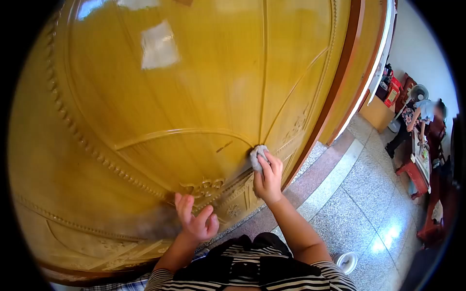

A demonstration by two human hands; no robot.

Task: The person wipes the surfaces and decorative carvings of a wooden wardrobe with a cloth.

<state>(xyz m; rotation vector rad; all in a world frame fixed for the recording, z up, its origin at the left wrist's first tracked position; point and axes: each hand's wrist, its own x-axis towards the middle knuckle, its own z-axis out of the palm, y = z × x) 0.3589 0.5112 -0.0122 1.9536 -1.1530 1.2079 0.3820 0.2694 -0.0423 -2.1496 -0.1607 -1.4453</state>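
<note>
A glossy yellow-brown wooden door (208, 87) with raised mouldings and carved ornaments fills most of the view. My right hand (269, 178) is closed on a crumpled grey cloth (258, 156), which is pressed on the door where a vertical moulding meets a curved one. To the left, my left hand (196, 219) is held near the carved ornament (206, 186) with its fingers apart and nothing in it. Whether its fingertips touch the door I cannot tell.
A white round container (346, 262) stands on the speckled tile floor (359, 203) at the lower right. Farther off, a person (421, 116) bends over a red-framed table (415, 177). A fan (419, 92) and a brown box (376, 111) are behind.
</note>
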